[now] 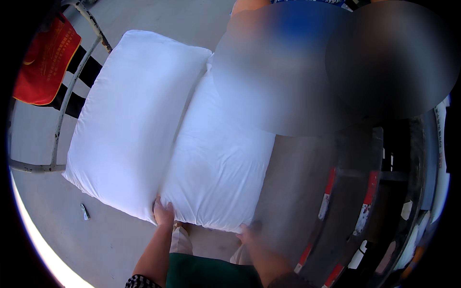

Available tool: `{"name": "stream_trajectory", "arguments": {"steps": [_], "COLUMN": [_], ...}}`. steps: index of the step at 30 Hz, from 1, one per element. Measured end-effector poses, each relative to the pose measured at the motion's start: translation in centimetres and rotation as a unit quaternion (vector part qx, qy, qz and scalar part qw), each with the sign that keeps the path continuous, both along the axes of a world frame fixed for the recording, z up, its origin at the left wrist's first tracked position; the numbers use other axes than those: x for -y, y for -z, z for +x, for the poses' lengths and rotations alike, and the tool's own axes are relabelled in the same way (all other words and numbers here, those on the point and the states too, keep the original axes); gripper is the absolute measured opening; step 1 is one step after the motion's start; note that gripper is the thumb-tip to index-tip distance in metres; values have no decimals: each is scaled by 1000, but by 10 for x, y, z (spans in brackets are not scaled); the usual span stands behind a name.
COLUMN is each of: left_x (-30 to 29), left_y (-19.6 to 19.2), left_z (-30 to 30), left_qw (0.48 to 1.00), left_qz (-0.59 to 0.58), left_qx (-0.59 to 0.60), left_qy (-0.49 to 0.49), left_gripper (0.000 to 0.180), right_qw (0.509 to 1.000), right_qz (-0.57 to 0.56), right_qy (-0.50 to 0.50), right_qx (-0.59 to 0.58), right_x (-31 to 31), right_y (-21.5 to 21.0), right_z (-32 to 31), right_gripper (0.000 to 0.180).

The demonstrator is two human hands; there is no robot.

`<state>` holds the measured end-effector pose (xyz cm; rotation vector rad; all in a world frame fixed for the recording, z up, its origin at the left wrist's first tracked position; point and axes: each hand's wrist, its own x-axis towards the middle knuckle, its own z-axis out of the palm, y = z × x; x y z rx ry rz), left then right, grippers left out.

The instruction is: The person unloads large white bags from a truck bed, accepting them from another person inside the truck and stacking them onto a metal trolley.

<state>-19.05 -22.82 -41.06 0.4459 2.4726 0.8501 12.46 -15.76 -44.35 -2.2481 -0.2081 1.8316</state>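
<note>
Two large, plump white sacks, pillow-like in shape, lie side by side in front of me. The left sack [129,110] rises higher along the seam between them, and the right sack [216,168] has creases along its near end. My left hand [163,214] grips the right sack's near left corner, at the gap beside the left sack. At the near right corner of the same sack, my right hand [246,234] is closed on the cloth, its fingers partly hidden and blurred. The far right part of this sack is lost behind a blurred patch.
A worn metal tube frame [60,129] curves along the left, with a red cloth [48,62] beside it. Another person's arm [252,5] shows at the top. Dark rails with red and white strips [367,201] run down the right. A small object [85,211] lies on the grey floor.
</note>
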Motion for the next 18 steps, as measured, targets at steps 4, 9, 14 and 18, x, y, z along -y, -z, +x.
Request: {"name": "stream_trajectory", "arguments": {"steps": [4,9,14,18], "left_x": [30,73,104,165], "left_y": [-38,-140,-216,-247], "left_z": [22,35,-51,-120], "left_qw": [985,982,969,921], "left_qz": [27,15,99,111], "left_qx": [147,178,176,194], "left_qy": [88,60,-139,-318], "left_gripper": [58,53,39,35], "right_qw": [996,977,961,971], "right_qz": [-54,16,156,120], "right_qy": [-68,-206,-227,-170], "right_qx": [2,-44,32,117], "right_x": [45,14,-22,-16], "right_y": [26,-149,-281,-362], "right_z": [27,24,71,113], "right_gripper": [50,53,43,40]}}
